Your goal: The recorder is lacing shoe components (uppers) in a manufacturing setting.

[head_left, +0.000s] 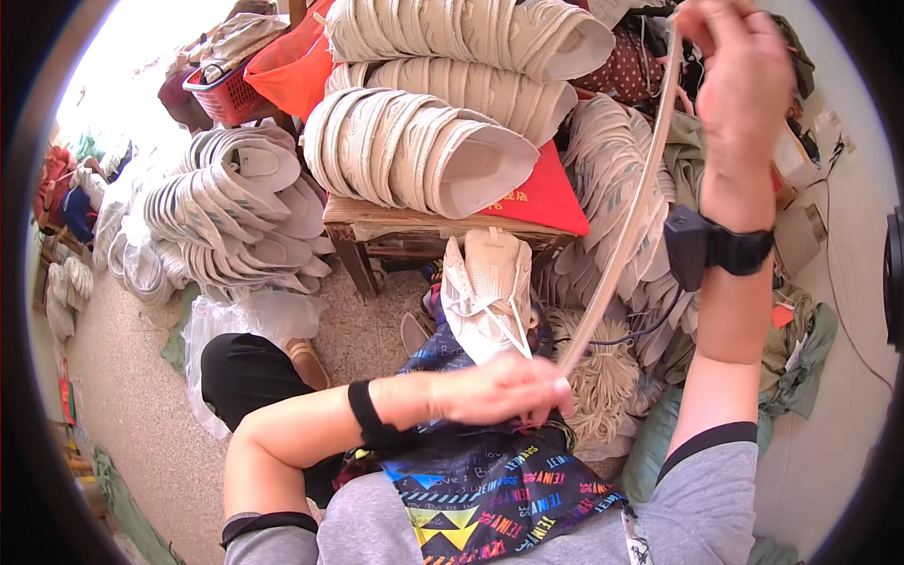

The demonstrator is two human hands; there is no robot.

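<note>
A flat cream shoelace (626,240) is stretched taut on a slant. Its lower part is pinched in my left hand (499,388), low over my lap. High at the upper right, my right hand (749,85) is closed on the other part, arm raised. On my lap, just beyond my left hand, rests a beige shoe upper (488,282) with white lacing criss-crossed and loose at its front. A dark patterned apron (508,490) covers my lap. My left fingertips are partly hidden behind the hand.
Stacked beige shoe uppers (414,155) lie on a wooden stool (353,221) ahead, over a red bag (556,193). More grey uppers (221,212) are piled at left. A bundle of cream laces (607,377) lies right of my lap. A red basket (226,94) stands far left.
</note>
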